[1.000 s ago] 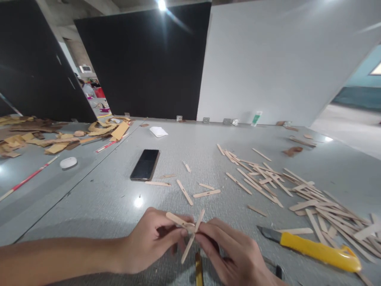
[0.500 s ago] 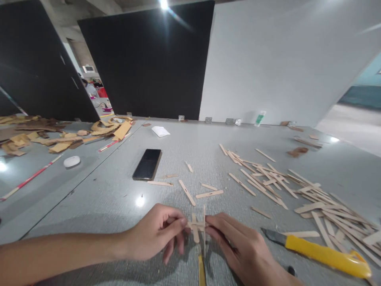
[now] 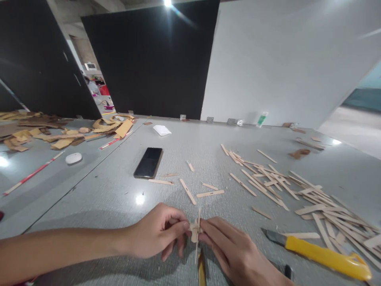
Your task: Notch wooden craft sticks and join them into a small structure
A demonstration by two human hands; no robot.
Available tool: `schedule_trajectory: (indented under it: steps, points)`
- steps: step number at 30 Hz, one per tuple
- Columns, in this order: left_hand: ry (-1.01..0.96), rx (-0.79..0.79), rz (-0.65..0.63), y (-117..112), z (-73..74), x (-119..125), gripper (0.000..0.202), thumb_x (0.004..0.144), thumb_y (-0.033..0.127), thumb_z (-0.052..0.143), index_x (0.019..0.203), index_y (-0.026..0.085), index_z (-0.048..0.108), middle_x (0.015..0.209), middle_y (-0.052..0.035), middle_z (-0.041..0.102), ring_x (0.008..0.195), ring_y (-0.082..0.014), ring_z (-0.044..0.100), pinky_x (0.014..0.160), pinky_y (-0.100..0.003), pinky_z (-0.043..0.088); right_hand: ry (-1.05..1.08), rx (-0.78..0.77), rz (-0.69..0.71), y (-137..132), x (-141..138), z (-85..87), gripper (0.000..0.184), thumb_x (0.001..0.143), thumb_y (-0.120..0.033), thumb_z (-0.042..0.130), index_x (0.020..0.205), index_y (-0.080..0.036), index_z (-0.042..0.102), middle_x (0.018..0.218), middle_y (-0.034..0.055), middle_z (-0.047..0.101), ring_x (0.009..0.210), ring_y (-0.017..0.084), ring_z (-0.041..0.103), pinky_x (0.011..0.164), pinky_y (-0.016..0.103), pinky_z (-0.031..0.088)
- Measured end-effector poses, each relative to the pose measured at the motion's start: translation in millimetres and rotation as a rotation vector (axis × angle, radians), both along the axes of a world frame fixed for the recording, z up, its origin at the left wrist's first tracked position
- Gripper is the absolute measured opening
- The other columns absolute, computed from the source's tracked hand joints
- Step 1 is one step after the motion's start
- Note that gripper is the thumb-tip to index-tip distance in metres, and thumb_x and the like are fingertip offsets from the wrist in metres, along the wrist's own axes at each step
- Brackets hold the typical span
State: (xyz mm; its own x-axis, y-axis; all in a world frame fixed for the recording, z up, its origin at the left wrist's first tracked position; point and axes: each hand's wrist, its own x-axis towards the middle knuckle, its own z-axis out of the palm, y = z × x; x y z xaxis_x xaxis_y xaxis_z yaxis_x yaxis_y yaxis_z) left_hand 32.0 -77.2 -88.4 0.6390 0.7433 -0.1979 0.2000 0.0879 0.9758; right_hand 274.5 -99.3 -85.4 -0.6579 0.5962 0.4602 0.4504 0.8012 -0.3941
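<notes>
The stick cross, pale wood seen nearly edge-on, sits just above the near bench. I see my left hand and right hand pinching it from opposite sides, fingertips clamped.

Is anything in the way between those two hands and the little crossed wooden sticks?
Nothing visible: the left hand and the right hand both pinch the crossed sticks directly with their fingers.
</notes>
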Motion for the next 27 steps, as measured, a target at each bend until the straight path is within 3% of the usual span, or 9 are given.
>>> schedule_trajectory:
  steps: [8, 20, 23, 27]
  points:
    - [0.014, -0.001, -0.029, 1, 1.0, -1, 0.041, 0.105, 0.049, 0.056, 0.088, 0.014, 0.068, 0.069, -0.0021, 0.070, 0.039, -0.0055, 0.052, 0.038, -0.015, 0.035, -0.096, -0.039, 0.068, 1, 8, -11.0, 0.028, 0.115, -0.014, 0.034, 0.120, -0.015, 0.062, 0.105, 0.0130, 0.068, 0.090, 0.024, 0.069, 0.075, 0.037, 0.063]
    - [-0.002, -0.001, -0.034, 0, -0.1, 0, 0.037, 0.104, 0.042, 0.061, 0.085, 0.013, 0.073, 0.068, -0.0012, 0.069, 0.038, -0.0043, 0.051, 0.036, -0.014, 0.034, -0.199, 0.043, 0.099, -1, 3, -5.2, 0.028, 0.103, 0.000, 0.042, 0.112, -0.013, 0.065, 0.102, 0.0145, 0.070, 0.086, 0.025, 0.066, 0.074, 0.038, 0.063]
    - [-0.016, -0.019, -0.041, 1, -0.3, 0, 0.038, 0.104, 0.043, 0.061, 0.085, 0.013, 0.075, 0.069, -0.0015, 0.070, 0.038, -0.0046, 0.051, 0.036, -0.014, 0.035, -0.143, 0.058, 0.106, -1, 2, -0.9, 0.029, 0.104, -0.003, 0.043, 0.119, -0.012, 0.066, 0.102, 0.0146, 0.071, 0.086, 0.024, 0.069, 0.076, 0.036, 0.064]
    - [-0.033, -0.049, -0.048, 4, 1.0, -1, 0.040, 0.104, 0.046, 0.060, 0.085, 0.013, 0.073, 0.068, -0.0024, 0.071, 0.037, -0.0053, 0.052, 0.035, -0.015, 0.036, -0.094, -0.031, 0.084, 0, 1, 4.0, 0.027, 0.109, -0.010, 0.045, 0.118, -0.018, 0.070, 0.098, 0.0104, 0.074, 0.088, 0.022, 0.073, 0.079, 0.033, 0.064]
